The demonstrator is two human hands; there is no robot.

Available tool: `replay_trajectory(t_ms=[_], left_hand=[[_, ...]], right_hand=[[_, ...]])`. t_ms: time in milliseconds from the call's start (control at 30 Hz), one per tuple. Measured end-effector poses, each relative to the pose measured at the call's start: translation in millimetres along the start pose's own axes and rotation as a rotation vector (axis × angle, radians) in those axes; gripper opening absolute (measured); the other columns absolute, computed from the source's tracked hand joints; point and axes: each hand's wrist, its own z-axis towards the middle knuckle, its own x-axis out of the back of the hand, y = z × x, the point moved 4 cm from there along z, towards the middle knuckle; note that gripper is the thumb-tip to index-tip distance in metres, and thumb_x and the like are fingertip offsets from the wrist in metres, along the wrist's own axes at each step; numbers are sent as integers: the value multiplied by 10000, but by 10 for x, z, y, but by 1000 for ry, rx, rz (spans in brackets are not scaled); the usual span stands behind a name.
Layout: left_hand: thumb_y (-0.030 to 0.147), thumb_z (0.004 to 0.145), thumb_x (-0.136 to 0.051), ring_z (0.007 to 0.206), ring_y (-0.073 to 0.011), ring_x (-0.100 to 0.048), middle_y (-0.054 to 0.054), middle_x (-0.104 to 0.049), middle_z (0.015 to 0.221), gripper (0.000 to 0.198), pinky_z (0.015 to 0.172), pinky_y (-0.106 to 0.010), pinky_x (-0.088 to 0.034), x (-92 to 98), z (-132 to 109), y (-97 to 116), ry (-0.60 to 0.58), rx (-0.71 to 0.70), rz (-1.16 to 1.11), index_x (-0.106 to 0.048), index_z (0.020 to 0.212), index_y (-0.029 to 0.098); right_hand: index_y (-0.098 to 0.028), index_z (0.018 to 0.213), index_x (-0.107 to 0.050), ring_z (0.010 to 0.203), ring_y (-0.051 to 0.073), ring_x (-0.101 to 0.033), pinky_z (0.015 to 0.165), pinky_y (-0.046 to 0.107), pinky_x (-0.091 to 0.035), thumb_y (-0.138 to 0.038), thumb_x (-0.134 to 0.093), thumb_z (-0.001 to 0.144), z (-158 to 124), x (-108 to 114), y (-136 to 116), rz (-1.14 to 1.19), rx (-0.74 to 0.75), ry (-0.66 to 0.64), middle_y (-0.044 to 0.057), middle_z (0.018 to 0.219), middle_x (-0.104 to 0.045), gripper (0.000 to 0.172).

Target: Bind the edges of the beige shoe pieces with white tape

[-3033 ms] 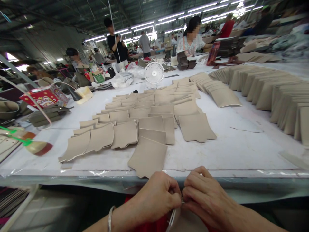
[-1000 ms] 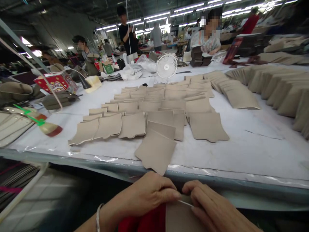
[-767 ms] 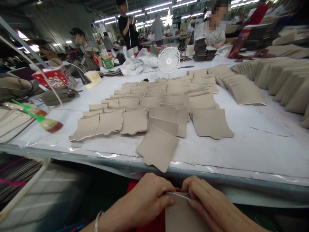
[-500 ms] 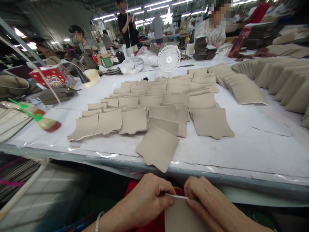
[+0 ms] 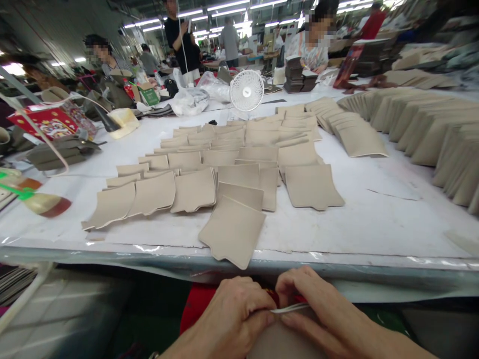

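Note:
Below the table's front edge, my left hand (image 5: 243,311) and my right hand (image 5: 312,309) pinch the top edge of a beige leather-like panel (image 5: 280,341). Its pale edge shows as a thin white line between my fingers, and the lower part runs out of view. Straight ahead, a matching loose panel (image 5: 234,232) lies at the table's front, its corner close to the edge. Overlapping rows of similar panels (image 5: 155,194) spread behind it. A single panel (image 5: 314,185) lies apart to the right.
On the white table (image 5: 299,232) stand a small white fan (image 5: 247,90), plastic bags (image 5: 190,101) and a red patterned box (image 5: 52,119). A bottle with a green nozzle (image 5: 47,203) lies at left. Fanned beige panels (image 5: 422,124) line the right. Several people are behind.
The view has swung a little to the right, so the table things shift left. My hands keep their grip on the panel's edge, and my right fingers now sit further over it.

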Motion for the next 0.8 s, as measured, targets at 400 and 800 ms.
replay_trajectory(t_ms=[400,800], left_hand=[[189,889,-591,723,-133,-606,1,-723,776,132,679,-271,-358,-40,-87,-194,44,-20,102,-709,831,190],[227,902,-571,662,-150,-600,-10,-716,719,202,581,-296,-321,-227,213,49,-50,-89,427,-650,720,184]], right_hand=[[-213,890,-595,864,182,-590,953,407,-322,-305,-453,1065,-39,139,166,-100,194,-60,-14,883,-637,244],[-214,848,-685,784,195,-611,734,329,-408,-563,-355,1064,-80,178,222,-81,173,52,16,822,-699,528]])
